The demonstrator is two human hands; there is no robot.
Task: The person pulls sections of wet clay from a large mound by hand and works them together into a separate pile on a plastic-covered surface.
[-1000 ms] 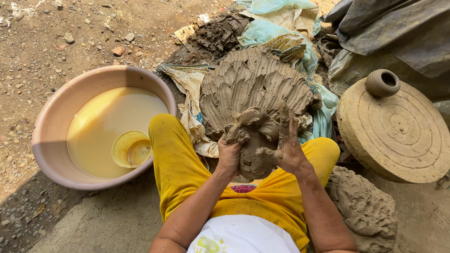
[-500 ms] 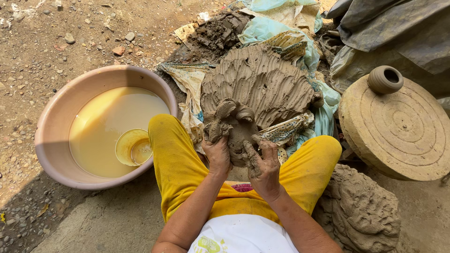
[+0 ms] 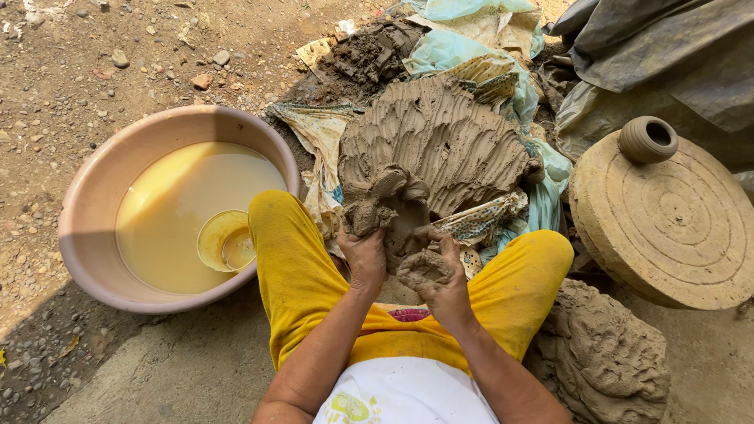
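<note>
Clay fills the middle of the view: one big ridged mound [image 3: 440, 141], scored with finger grooves, lies on patterned cloth [image 3: 322, 149] spread over the ground, and one smaller lump [image 3: 393, 208] is pulled up from its near edge. Two hands work that lump between two knees in yellow trousers [image 3: 290, 267]. The left hand [image 3: 365, 251] is clenched on the lump's left side, fingers dug into the wet grey mass. The right hand [image 3: 436, 275] is closed around the lump's lower right part, its back thickly caked with clay, so that the fingertips cannot be seen. The lump touches the mound and sits just in front of the person's lap. To the left stands one pink basin [image 3: 102, 204] holding cloudy yellowish water, with one small yellow bowl [image 3: 226, 239] lying in it near the right rim. To the right is one round stone disc [image 3: 675, 228] with ringed grooves on its top, and one small clay pot [image 3: 648, 139] stands upright at its far edge. Near the right knee lies one more rough heap of clay [image 3: 601, 353], apart from the hands. Behind the mound is one patch of darker, crumbly earth [image 3: 369, 55], and beyond it light blue plastic sheeting [image 3: 463, 31]. Bare ground [image 3: 118, 71] with scattered stones lies behind the basin.
</note>
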